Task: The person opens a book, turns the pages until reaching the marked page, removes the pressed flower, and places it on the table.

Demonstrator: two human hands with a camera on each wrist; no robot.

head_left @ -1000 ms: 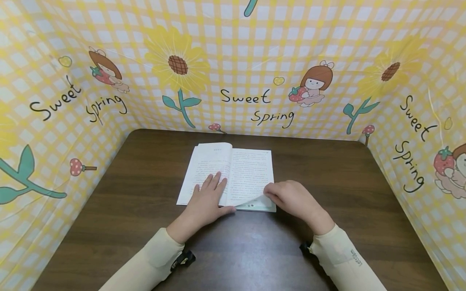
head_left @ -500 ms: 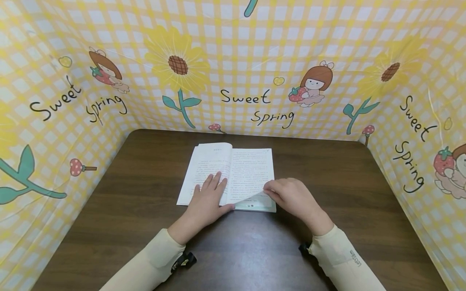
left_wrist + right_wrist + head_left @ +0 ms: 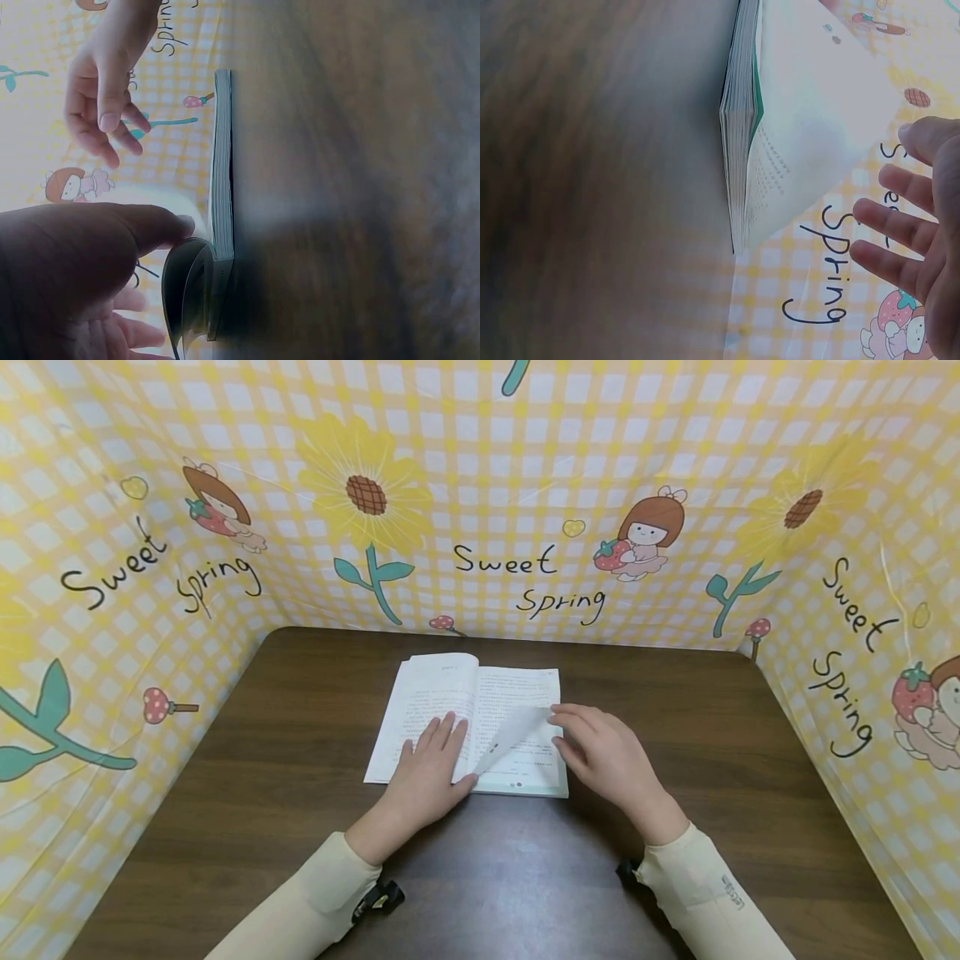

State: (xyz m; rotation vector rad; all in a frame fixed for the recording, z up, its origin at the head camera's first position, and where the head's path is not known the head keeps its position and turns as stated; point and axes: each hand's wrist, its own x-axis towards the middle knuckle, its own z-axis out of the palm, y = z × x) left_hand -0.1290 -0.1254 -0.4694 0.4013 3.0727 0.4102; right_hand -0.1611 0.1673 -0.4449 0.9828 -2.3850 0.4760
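Observation:
An open book (image 3: 517, 689) with printed pages lies at the middle of the table in the head view. My left hand (image 3: 423, 777) rests spread on the left page, its thumb near the bottom of the gutter. On the right side one leaf (image 3: 513, 735) rises with its lower corner curled up and over. My right hand (image 3: 603, 756) is beside that corner, fingers loosely bent and thumb apart from them. In the right wrist view the raised leaf (image 3: 817, 97) stands off the page block, with a gap between it and the fingers (image 3: 900, 225).
The dark wooden table (image 3: 225, 827) surrounds the book. A yellow checked cloth (image 3: 480, 468) with flowers and lettering forms walls at the back and both sides. Black straps (image 3: 378, 897) sit at both cuffs.
My right hand has gone from pinching the right page's lower corner to loosened fingers slightly higher up. The leaf has curled further up and leftward. My left hand stays nearly still.

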